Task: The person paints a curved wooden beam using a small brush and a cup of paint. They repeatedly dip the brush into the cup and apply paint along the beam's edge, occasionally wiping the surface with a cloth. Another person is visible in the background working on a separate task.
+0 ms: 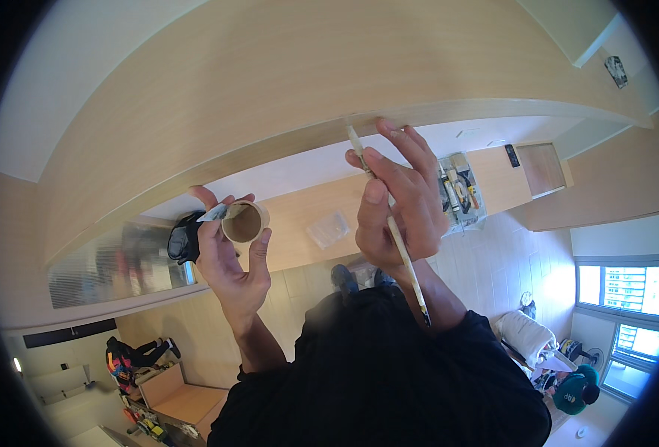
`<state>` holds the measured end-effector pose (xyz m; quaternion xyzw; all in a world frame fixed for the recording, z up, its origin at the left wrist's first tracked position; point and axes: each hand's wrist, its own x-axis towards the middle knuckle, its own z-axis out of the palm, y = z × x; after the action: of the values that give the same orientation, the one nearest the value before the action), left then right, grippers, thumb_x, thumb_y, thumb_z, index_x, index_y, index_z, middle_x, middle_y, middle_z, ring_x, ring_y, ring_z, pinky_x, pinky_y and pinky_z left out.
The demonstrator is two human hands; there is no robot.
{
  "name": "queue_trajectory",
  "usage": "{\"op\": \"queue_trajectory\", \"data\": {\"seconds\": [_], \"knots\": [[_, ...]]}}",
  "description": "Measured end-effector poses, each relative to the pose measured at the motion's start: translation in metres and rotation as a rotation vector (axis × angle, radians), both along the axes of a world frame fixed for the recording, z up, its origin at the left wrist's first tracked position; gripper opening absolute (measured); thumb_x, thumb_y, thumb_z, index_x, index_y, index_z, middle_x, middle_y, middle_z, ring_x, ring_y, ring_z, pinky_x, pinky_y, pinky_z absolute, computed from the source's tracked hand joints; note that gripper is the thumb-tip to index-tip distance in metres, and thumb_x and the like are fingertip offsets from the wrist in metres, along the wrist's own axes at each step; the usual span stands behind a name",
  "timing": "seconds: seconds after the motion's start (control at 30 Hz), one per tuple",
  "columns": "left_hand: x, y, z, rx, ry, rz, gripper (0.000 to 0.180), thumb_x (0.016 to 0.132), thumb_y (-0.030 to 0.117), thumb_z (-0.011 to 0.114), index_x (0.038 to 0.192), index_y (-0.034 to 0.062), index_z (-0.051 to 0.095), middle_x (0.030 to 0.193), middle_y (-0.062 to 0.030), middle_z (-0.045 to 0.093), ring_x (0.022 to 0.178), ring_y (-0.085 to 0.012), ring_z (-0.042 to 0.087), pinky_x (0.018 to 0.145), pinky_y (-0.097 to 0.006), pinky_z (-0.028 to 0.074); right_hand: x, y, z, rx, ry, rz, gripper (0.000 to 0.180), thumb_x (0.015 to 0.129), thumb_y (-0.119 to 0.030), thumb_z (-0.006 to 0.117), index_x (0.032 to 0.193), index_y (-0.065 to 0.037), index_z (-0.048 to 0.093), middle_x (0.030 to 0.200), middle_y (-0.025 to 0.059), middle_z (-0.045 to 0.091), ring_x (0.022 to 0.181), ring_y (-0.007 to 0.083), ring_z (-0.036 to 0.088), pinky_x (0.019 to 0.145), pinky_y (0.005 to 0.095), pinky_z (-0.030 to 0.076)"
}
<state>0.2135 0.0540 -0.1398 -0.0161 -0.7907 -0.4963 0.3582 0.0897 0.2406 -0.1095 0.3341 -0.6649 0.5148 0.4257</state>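
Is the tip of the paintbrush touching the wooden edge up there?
Touching. In the head view the right hand holds the thin paintbrush slanted upward, and its tip meets the lower edge of the wooden panel with no gap showing.

left arm: bare forearm comes up from the dark sleeve at the bottom, angled a bit to the left, wrist pretty much straight

left hand (229,261): raised, palm facing the camera, fingers and thumb curled into a loose C and gripping, index tip pointing up

right arm: forearm rises from the sleeve just right of centre, mostly hidden behind the hand

right hand (400,201): held higher and farther than the left, back of the hand toward the camera, thumb and index pinched together, other fingers stretched upward

spacing: hands are apart, not touching
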Motion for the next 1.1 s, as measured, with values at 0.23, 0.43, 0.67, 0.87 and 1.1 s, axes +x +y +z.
{"op": "queue_trajectory", "data": {"seconds": [0.23,0.43,0.67,0.87,1.1], "knots": [[-0.0021,0.0018,-0.0009,0.064,0.010,0.029,0.057,0.085,-0.012,0.072,0.135,-0.0021,0.047,0.135,-0.0225,0.059,0.121,-0.0368,0.066,0.106,-0.046,0.049,-0.0014,-0.0005,0.0013,-0.007,0.000,0.014,0.020,0.093,-0.002,0.065,0.112,0.002,0.071,0.096,0.0119,0.078,0.114,0.0373,0.070,0.105,0.0541,0.047],[-0.0017,0.0022,0.0007,0.062,0.016,0.028,0.056,0.085,-0.012,0.073,0.134,-0.0030,0.047,0.135,-0.0228,0.059,0.120,-0.0368,0.066,0.106,-0.046,0.049,-0.0004,0.0035,0.0026,-0.049,-0.011,0.023,0.019,0.094,-0.002,0.064,0.112,0.003,0.070,0.096,0.0121,0.078,0.114,0.0374,0.070,0.103,0.0537,0.048],[-0.0004,0.0017,0.0010,0.053,0.014,0.023,0.057,0.085,-0.013,0.073,0.134,-0.0025,0.047,0.135,-0.0227,0.059,0.121,-0.0369,0.066,0.106,-0.045,0.048,0.0023,0.0018,0.0033,-0.008,-0.030,0.014,0.020,0.095,-0.001,0.063,0.113,0.005,0.068,0.094,0.0133,0.078,0.114,0.0391,0.070,0.101,0.0536,0.050],[0.0019,0.0015,-0.0002,0.058,0.009,0.025,0.058,0.084,-0.013,0.073,0.135,-0.0021,0.047,0.136,-0.0227,0.059,0.121,-0.0363,0.066,0.106,-0.045,0.049,0.0044,0.0023,0.0013,-0.075,-0.072,0.028,0.020,0.094,0.001,0.063,0.112,0.005,0.069,0.093,0.0136,0.078,0.114,0.0394,0.070,0.100,0.0530,0.051],[-0.0001,0.0038,0.0007,0.059,0.018,0.022,0.058,0.084,-0.013,0.073,0.135,-0.0024,0.047,0.135,-0.0227,0.060,0.120,-0.0362,0.066,0.106,-0.045,0.049,0.0020,0.0027,0.0032,-0.001,-0.016,0.013,0.020,0.094,0.000,0.064,0.113,0.004,0.069,0.092,0.0130,0.078,0.113,0.0384,0.070,0.104,0.0536,0.048]]}}
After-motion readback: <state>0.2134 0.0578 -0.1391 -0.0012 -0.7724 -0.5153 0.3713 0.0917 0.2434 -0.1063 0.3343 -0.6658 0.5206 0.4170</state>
